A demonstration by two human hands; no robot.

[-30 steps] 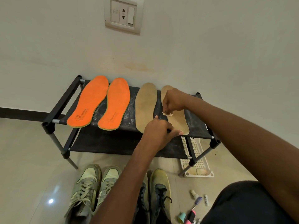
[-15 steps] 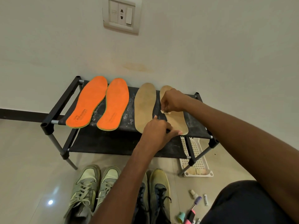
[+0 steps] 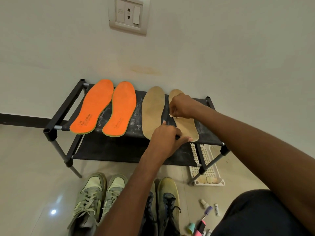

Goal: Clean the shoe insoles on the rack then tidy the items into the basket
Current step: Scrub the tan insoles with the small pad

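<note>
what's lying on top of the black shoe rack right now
Two orange insoles and two tan insoles lie on the shoe rack. Both hands work the right tan one, hiding part of it.

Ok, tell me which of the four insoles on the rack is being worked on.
The tan insole at the far right end: both the right hand and the left hand are on it; the others lie untouched.

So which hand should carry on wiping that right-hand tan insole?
Right. The right hand already pinches a small whitish wipe against the rightmost tan insole, mid-length. The left hand rests at its heel end, seemingly steadying it, and holds no wipe.
</note>
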